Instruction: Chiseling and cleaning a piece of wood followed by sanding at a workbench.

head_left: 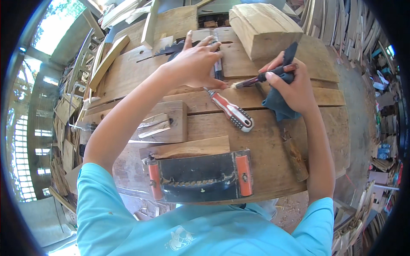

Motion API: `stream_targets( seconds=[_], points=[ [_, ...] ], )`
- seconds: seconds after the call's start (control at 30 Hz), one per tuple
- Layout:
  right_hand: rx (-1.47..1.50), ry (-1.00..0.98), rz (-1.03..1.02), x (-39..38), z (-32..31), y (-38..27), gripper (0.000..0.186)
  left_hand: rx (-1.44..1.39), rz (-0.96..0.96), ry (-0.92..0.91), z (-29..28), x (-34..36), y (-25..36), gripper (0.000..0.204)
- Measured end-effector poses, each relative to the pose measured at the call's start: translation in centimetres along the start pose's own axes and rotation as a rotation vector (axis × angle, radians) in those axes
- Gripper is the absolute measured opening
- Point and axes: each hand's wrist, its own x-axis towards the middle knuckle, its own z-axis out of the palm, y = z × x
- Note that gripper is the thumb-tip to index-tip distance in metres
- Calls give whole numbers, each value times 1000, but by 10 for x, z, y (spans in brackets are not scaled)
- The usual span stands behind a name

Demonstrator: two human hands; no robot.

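Observation:
My left hand [192, 64] is spread over the workbench, fingers apart, beside a slim dark and silver tool [218, 68]. Part of a dark piece with a jagged edge [163, 50] shows behind the wrist. In my right hand [299, 83] is a small brush [252, 81], its pale bristles pointing left toward my left thumb. A dark blue cloth [279, 102] is bunched in the same hand, and a flat black piece [291, 52] sticks up from it. Between the hands lies a red and white screwdriver [230, 110], its tip near my left thumb.
A large wood block [265, 36] stands at the far right of the workbench [256, 149]. A tool with a rough wooden handle [295, 160] lies near my right forearm. Wood pieces [188, 147] and a black holder with orange ends [200, 177] sit at the near edge.

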Motion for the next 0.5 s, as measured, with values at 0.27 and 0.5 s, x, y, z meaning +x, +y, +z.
stream_targets(
  seconds=[0.27, 0.5],
  points=[
    [-30, -5, 6, -4, -1, -5, 17, -16, 66, 152, 10, 4, -9, 100],
    [-56, 9, -11, -4, -2, -5, 18, -127, 183, 279, -3, 6, -17, 69]
  ],
)
